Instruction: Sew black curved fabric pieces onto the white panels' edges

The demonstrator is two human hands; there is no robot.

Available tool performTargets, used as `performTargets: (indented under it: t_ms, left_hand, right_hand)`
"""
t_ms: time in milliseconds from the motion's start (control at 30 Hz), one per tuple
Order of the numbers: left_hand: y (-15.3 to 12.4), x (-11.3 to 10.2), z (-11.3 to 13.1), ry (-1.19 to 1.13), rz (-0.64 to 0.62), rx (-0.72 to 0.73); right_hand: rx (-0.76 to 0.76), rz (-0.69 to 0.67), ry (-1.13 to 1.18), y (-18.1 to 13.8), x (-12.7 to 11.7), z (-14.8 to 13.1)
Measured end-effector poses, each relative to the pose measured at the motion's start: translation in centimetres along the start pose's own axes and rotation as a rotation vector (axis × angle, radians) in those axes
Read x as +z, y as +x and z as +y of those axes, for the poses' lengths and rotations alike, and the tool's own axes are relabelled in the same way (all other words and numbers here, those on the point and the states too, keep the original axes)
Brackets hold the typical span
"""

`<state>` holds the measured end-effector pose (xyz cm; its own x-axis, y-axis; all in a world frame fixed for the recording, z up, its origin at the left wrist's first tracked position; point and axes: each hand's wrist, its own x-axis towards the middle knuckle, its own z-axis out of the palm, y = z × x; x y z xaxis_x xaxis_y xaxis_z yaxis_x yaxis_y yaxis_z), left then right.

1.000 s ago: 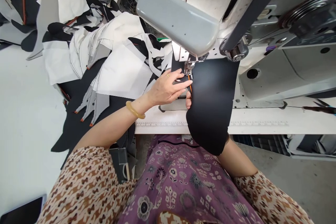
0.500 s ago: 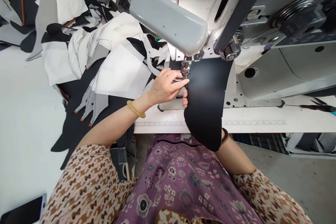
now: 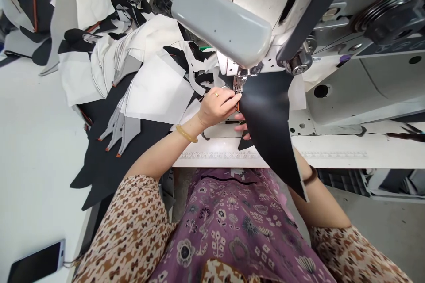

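Observation:
A black panel (image 3: 270, 115) of smooth, leather-like material lies under the presser foot (image 3: 239, 83) of a sewing machine, its lower end hanging past the table edge. My left hand (image 3: 217, 105) is closed at the panel's left edge, just in front of the foot, fingertips pinching beside a thin orange strip (image 3: 237, 106). Beneath the panel is my right hand (image 3: 244, 127); only some fingertips show, stretched out and apart, and the rest is covered. Under those fingers a small black corner (image 3: 245, 143) of material sticks out. My right forearm passes below the panel.
A grey lamp (image 3: 222, 22) hangs over the needle area. Left lies a heap of white, grey and black cut pieces (image 3: 156, 86). A phone (image 3: 36, 263) rests at the lower left. A printed ruler (image 3: 219, 155) runs along the table's front edge.
The panel's lower end has swung right and tilted up along its right side. My right fingers have loosened from the edge and spread. The left hand stays near the foot.

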<state>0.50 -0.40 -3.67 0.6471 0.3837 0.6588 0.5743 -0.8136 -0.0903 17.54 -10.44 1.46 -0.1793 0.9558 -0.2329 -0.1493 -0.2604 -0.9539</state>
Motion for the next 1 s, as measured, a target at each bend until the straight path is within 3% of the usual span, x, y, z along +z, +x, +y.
performTargets:
  t_ms: [133, 233, 433, 567, 1000]
  left_hand:
    - [-0.1, 0.1, -0.3, 0.032, 0.035, 0.078]
    - [-0.2, 0.0, -0.3, 0.018, 0.043, 0.091]
    - [-0.4, -0.2, -0.2, -0.067, -0.085, 0.042]
    - [-0.5, -0.4, -0.2, -0.02, -0.064, 0.076]
    - [0.2, -0.3, -0.6, -0.012, -0.056, 0.061]
  right_hand:
    - [-0.03, 0.145, 0.175, -0.2, -1.9, 0.8]
    - [-0.072, 0.303, 0.156, 0.6, -3.0, 2.3]
    - [-0.177, 0.501, 0.018, 3.2, -4.2, 3.0]
    - [-0.21, 0.519, -0.15, 4.0, -4.8, 2.1]
    - [-0.362, 0.472, -0.349, 7.0, -5.5, 0.8]
